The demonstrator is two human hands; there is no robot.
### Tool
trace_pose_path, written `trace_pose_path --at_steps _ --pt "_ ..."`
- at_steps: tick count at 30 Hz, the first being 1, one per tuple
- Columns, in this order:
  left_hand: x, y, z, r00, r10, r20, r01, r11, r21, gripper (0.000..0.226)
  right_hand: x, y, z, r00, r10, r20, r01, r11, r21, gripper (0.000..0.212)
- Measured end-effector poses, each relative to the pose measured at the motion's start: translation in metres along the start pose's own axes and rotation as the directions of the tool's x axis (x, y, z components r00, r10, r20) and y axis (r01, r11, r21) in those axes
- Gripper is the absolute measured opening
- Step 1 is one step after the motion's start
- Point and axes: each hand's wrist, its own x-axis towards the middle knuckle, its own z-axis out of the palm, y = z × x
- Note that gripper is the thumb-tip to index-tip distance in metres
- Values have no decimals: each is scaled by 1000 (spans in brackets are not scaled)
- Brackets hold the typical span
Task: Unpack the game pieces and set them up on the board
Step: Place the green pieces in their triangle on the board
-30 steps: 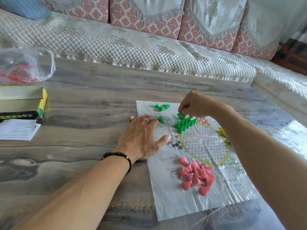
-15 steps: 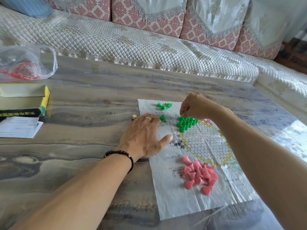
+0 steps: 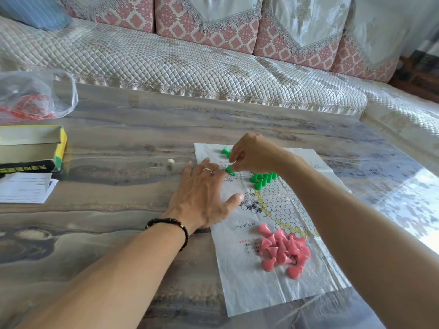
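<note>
A thin plastic game board (image 3: pixel 251 286) printed with a hexagon grid lies flat on the table. Several green pieces (image 3: pixel 261 178) stand in a cluster on its far corner. A loose green piece (image 3: pixel 230 170) lies left of them, and my right hand (image 3: pixel 251 154) pinches it with fingertips. Another green piece (image 3: pixel 225 151) lies just beyond. A heap of pink pieces (image 3: pixel 283 249) lies on the near part of the board. My left hand (image 3: pixel 202 198) rests flat, fingers spread, on the board's left edge.
An open yellow and black box (image 3: pixel 31 148) and a paper sheet (image 3: pixel 23 191) lie at the left. A clear plastic bag (image 3: pixel 35 96) with red contents sits behind them. A small white die (image 3: pixel 170 161) lies left of the board. A quilted sofa (image 3: pixel 190 60) borders the table's far side.
My right hand has moved left from the standing green cluster to the loose green piece and closed its fingertips on it. My left hand has stayed flat on the board's edge.
</note>
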Motion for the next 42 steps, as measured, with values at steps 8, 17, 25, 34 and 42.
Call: trace_pose_path --at_steps 8,17,25,34,42 --pt "0 1 -1 999 -34 6 34 999 -2 72 3 -2 13 999 28 16 -27 998 -56 13" --pt "1 0 -1 1000 -16 -4 16 1000 11 69 -3 9 -3 997 68 -30 -65 992 109 15" --pt "2 -2 1 1000 -8 -5 8 1000 13 68 -10 18 -27 989 99 -114 -91 993 74 11" --pt "1 -1 1 1000 -6 -20 7 1000 17 67 -9 17 -30 992 85 91 -77 993 -85 16" --pt "-1 0 -1 1000 -14 -21 14 1000 18 68 -9 18 -24 992 95 79 -86 990 -110 5"
